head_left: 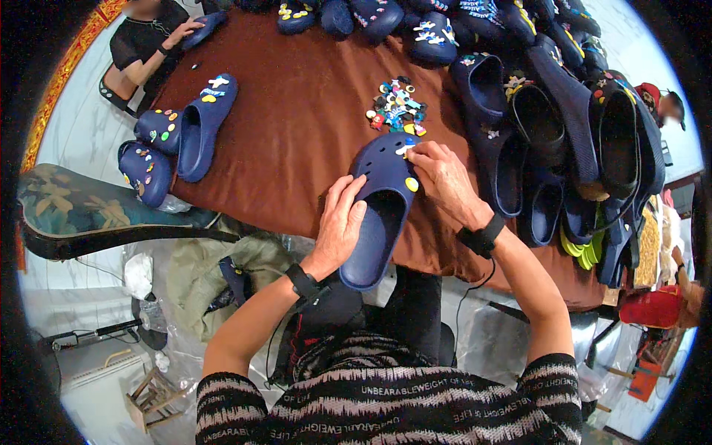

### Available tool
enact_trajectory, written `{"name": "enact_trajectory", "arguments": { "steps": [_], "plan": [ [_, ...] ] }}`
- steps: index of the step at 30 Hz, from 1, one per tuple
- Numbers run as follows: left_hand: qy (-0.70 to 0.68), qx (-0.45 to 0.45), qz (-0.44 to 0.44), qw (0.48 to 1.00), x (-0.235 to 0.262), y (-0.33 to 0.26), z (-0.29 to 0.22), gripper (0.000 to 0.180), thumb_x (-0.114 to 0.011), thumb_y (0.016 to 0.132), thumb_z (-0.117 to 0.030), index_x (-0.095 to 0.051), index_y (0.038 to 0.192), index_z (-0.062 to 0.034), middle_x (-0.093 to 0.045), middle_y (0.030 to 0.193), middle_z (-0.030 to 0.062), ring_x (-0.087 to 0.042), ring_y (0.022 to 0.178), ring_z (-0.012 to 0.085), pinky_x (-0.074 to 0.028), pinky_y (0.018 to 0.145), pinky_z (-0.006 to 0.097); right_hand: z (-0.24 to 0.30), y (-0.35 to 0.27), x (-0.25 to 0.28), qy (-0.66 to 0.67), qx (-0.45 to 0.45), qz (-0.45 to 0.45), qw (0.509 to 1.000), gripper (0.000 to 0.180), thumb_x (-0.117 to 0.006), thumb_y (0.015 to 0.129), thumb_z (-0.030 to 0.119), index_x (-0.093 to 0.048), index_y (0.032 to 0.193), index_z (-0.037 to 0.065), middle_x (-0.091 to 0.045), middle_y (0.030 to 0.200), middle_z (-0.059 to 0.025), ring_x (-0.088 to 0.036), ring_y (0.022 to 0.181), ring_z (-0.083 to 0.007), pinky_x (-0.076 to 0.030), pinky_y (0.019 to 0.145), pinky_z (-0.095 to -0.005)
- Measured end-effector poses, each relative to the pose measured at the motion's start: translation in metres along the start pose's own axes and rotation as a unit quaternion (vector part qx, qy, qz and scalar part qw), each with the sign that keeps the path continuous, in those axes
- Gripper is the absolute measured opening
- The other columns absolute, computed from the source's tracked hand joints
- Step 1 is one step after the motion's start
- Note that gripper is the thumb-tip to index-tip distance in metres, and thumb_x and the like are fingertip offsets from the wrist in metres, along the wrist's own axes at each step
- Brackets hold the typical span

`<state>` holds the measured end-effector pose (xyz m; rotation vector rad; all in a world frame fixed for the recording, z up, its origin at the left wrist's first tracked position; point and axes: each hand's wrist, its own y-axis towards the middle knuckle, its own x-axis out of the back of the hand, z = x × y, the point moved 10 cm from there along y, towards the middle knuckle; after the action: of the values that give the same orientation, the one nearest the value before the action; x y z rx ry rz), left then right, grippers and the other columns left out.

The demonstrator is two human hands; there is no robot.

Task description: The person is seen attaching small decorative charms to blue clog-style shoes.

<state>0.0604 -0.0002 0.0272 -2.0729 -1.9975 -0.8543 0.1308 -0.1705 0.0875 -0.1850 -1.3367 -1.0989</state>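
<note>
A navy clog (380, 174) with round vent holes is in front of me at the table's near edge, its toe pointing away. My left hand (341, 222) grips the clog's left side, thumb by the opening. At the toe's right side, my right hand (443, 178) pinches a small white and blue shoe charm (406, 148) against the upper. A yellow round charm (411, 185) sits on the clog just below those fingers. Beyond the toe lies a loose pile of small colourful charms (399, 105).
A brown cloth (289, 111) covers the table. Decorated navy clogs (208, 130) stand at the left edge, and many more clogs (545, 122) crowd the right and far sides. Another person (148, 44) at the far left holds a clog. A patterned cushioned chair (89, 204) stands left.
</note>
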Motion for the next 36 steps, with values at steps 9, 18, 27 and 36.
{"name": "enact_trajectory", "arguments": {
  "steps": [9,18,27,36],
  "plan": [
    [-0.011,-0.007,0.000,1.000,0.000,0.003,-0.001,0.043,-0.044,0.104,-0.023,-0.048,0.142,-0.0021,-0.043,0.145,0.0214,-0.039,0.138,0.0367,-0.029,0.116,0.042,-0.022,0.017,0.008,0.063,0.025,0.004,0.998,0.020,-0.067,0.086,0.008,-0.070,0.106,0.006,-0.063,0.106,-0.0133,-0.061,0.094,-0.0359,-0.051,0.085,-0.0434],
    [-0.007,0.002,0.012,1.000,-0.004,-0.002,0.000,0.047,-0.043,0.106,-0.030,-0.045,0.144,-0.0035,-0.040,0.147,0.0221,-0.038,0.139,0.0382,-0.029,0.116,0.043,-0.026,0.014,-0.007,0.063,-0.126,0.062,0.988,0.013,-0.067,0.088,0.013,-0.065,0.097,0.004,-0.061,0.109,-0.0203,-0.062,0.100,-0.0417,-0.051,0.083,-0.0490],
    [0.006,-0.019,-0.020,1.000,0.002,0.002,-0.004,0.042,-0.048,0.103,-0.024,-0.050,0.140,-0.0040,-0.045,0.142,0.0219,-0.044,0.133,0.0396,-0.035,0.112,0.044,-0.027,0.015,-0.013,-0.006,-0.166,0.012,0.986,0.021,-0.067,0.089,0.018,-0.059,0.100,0.003,-0.060,0.110,-0.0212,-0.064,0.095,-0.0420,-0.053,0.077,-0.0511],
    [0.008,-0.010,-0.012,1.000,0.000,0.002,-0.006,0.041,-0.048,0.102,-0.020,-0.050,0.140,-0.0030,-0.045,0.143,0.0214,-0.043,0.133,0.0381,-0.034,0.113,0.043,-0.137,-0.011,-0.017,0.150,-0.263,-0.052,0.952,0.017,-0.056,0.095,0.009,-0.064,0.100,-0.004,-0.067,0.079,-0.0162,-0.066,0.065,-0.0221,-0.052,0.062,-0.0351]
  ]
}}
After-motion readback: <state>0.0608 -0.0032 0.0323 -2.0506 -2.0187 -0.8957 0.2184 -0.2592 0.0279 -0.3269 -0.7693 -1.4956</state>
